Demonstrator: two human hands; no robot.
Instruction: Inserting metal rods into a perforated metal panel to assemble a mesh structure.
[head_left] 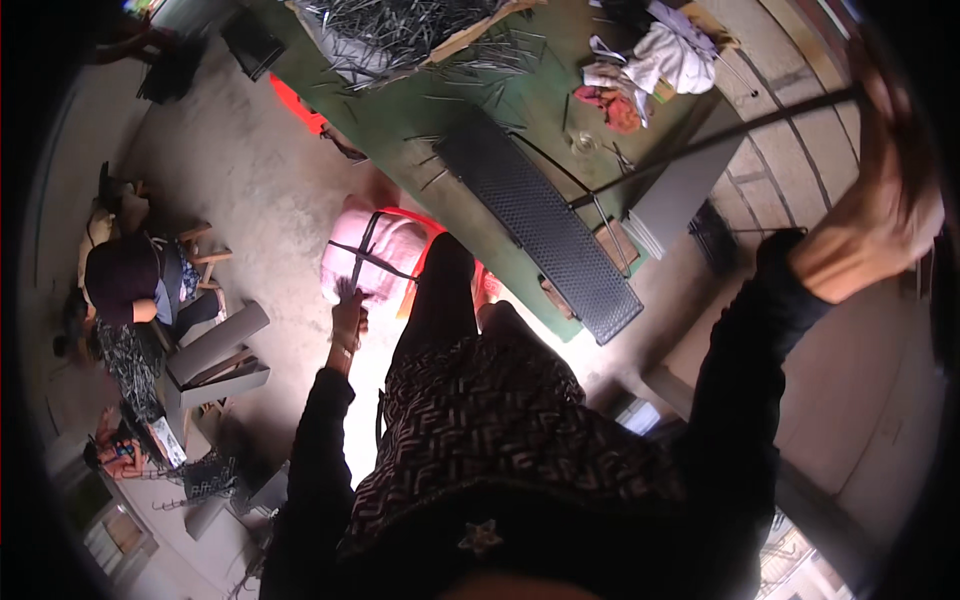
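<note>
My right hand (880,210) is raised at the far right, its fingers partly blurred, closed on a long black strip (730,137). That strip runs taut down to a long black woven panel (540,225), which lies slanted on the green table (400,110). A thin black wire-like frame (607,225) shows at the panel's right side. My left hand (348,322) is low on the left, fingers curled; what they hold, if anything, is too blurred to make out. Just beyond it is a pink padded bundle (365,245) crossed by dark straps, on a red seat.
A heap of black strips (400,35) fills a container at the table's far end. Cloths (665,60) lie at its far right, near a grey board (685,175). On the left a person (130,280) sits bent over beside grey box-like pieces (220,350).
</note>
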